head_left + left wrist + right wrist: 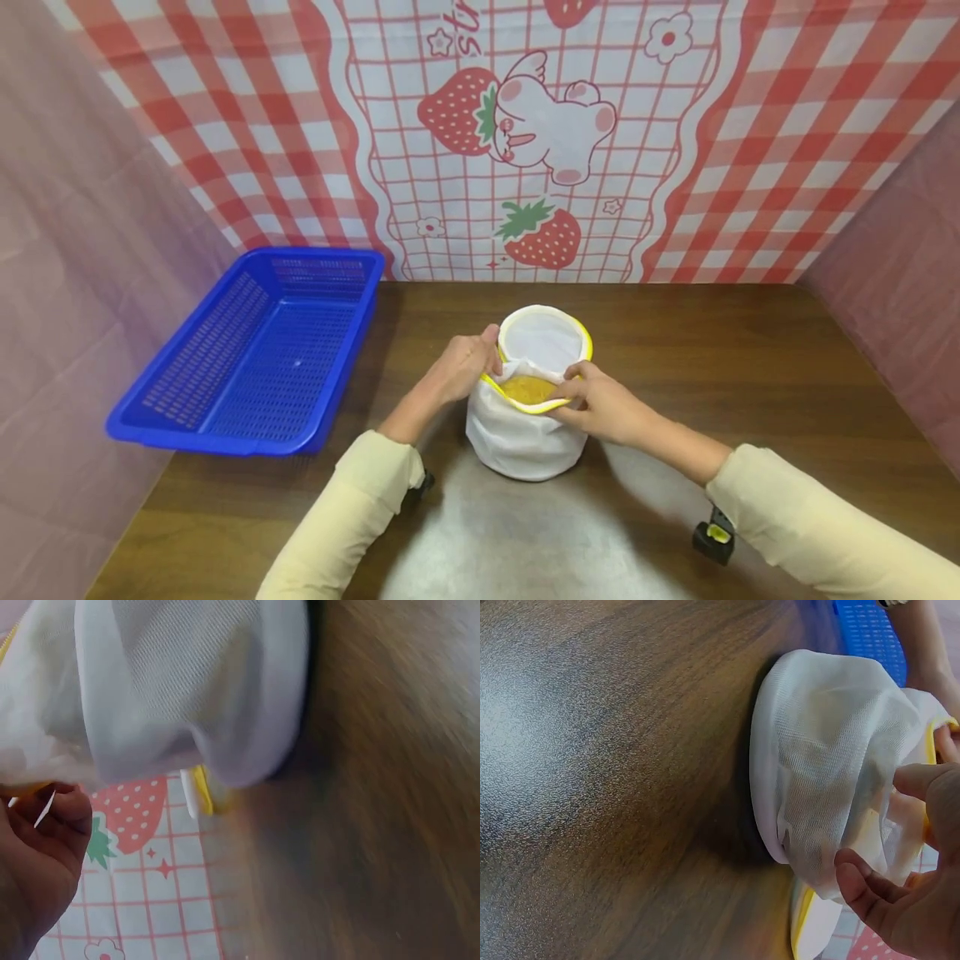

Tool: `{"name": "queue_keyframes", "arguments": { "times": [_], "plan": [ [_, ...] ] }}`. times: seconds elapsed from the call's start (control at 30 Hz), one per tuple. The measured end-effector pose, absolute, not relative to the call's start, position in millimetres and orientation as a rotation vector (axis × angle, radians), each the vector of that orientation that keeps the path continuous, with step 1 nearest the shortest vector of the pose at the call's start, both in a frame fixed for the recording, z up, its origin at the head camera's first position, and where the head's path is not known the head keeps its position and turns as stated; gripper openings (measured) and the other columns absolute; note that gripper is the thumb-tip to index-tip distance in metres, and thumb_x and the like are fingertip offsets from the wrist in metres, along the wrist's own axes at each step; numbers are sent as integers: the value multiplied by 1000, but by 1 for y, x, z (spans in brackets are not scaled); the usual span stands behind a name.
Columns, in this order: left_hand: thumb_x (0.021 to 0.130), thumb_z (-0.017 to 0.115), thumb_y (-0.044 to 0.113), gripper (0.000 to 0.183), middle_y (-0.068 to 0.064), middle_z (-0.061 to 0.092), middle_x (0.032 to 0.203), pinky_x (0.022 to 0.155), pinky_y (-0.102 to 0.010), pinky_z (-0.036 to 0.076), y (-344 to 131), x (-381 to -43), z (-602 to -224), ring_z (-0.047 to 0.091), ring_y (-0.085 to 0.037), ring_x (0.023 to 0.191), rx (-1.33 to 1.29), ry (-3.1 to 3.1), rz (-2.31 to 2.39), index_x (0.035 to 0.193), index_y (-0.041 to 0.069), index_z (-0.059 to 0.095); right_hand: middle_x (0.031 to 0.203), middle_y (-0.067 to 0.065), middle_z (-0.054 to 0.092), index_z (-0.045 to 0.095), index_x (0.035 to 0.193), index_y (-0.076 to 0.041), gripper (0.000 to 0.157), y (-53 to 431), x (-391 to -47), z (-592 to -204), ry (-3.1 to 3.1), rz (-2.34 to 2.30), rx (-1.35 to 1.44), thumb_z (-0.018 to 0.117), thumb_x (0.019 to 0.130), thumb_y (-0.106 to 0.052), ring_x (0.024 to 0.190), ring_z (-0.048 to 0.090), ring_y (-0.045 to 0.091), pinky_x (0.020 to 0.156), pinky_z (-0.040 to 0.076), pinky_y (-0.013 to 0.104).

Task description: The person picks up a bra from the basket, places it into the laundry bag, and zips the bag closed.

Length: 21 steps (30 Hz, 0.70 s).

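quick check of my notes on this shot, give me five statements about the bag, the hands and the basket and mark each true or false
1. The left hand pinches the rim of the white bag. True.
2. The blue basket stands to the right of the white bag. False: it stands to the left of it.
3. Yellow contents show through the mouth of the white bag. True.
4. The right hand reaches into the blue basket. False: it is at the mouth of the white bag, apart from the blue basket.
5. The round flap of the white bag is open, behind the mouth. True.
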<state>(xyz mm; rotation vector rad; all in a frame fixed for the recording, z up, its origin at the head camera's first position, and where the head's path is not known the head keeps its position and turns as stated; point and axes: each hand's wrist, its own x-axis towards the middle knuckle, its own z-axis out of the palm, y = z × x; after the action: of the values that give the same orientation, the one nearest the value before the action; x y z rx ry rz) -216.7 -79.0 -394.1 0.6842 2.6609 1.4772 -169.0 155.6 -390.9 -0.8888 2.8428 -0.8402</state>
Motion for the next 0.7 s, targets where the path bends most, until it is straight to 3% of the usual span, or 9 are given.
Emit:
{"name": "queue_keyframes", "arguments": {
  "times": [0.13,0.47,0.7],
  "plan": [
    [88,11,73,86,-10,63,65,68,-23,43,-74,-220,-391,57,-13,64,613,2655,1657,52,4,48,105,18,53,74,93,-13,15,155,-168,-392,2867,-786,-938,72,79,-19,70,58,5,65,48,23],
    [88,9,71,86,-7,64,72,74,-27,44,-77,-226,-388,55,-14,70,468,2792,1585,66,6,62,116,19,51,71,103,-15,22,159,-171,-381,2847,-880,-763,68,84,-25,77,58,10,70,48,28],
    [99,21,53,66,-12,66,83,62,-26,44,-83,-232,-389,54,-19,62,287,2711,1660,87,5,64,125,19,47,60,119,-12,35,164,-174,-376,2871,-963,-670,59,89,-28,81,56,13,73,46,31]
  ]
}}
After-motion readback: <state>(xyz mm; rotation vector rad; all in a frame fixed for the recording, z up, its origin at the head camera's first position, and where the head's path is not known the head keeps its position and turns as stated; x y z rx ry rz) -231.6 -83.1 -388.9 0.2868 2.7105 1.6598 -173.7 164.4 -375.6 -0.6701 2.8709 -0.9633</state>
